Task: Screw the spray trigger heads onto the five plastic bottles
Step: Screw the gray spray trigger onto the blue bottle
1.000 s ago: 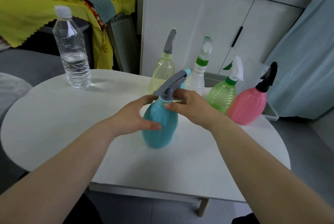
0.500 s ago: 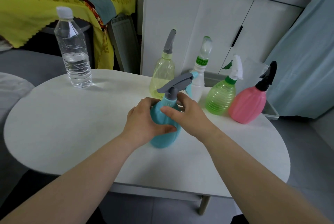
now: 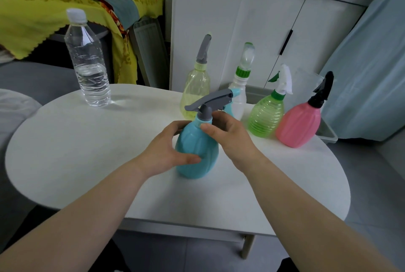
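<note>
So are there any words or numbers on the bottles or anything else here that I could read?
No text can be read anywhere.
The water bottle: clear, no label showing.
The blue spray bottle held by the left hand and right hand: plain, no print visible.
The yellow bottle, white bottle, green bottle and pink bottle: no words showing.
The yellow cloth: only a flower pattern, no letters.

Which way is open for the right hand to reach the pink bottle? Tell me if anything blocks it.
Probably yes: the right hand is at the blue bottle, and bare table lies between it and the pink bottle.
</note>
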